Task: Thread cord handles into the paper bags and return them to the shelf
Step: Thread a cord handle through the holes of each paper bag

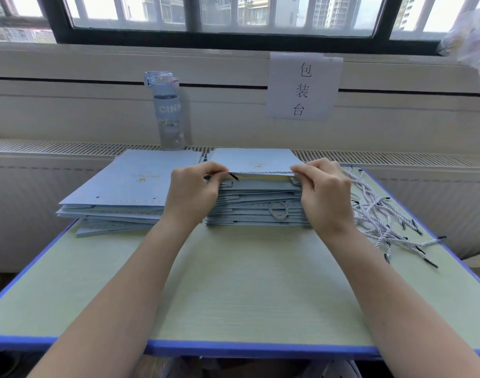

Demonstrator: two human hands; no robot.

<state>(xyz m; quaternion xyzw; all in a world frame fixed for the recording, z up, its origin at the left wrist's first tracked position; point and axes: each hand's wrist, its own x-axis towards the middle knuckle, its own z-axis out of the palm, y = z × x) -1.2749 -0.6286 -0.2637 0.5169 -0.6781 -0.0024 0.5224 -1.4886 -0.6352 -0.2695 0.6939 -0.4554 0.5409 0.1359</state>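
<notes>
Both hands are up at the far middle of the desk [233,282], working on the top bag [255,160], which lies flat on the tall stack [258,205] of blue bags. The left hand [192,192] has its fingers curled in, thumb and forefinger pinching the cord [260,172] just behind its black tip at the bag's near left corner. The cord runs straight along the bag's near edge to the right hand [326,197], whose curled fingers and thumb pinch the bag's near right corner; I cannot tell whether the cord's other end is in that grip too. Lower down the stack's near face, a looped handle [278,210] pokes out. A second, flatter stack [119,184] sits just beside it toward the far left corner, punched holes showing along its near edge. A tangle of loose cords [383,219] lies along the right edge. A bottle [168,110] stands behind the far edge, and a paper sign [301,85] hangs on the wall.
</notes>
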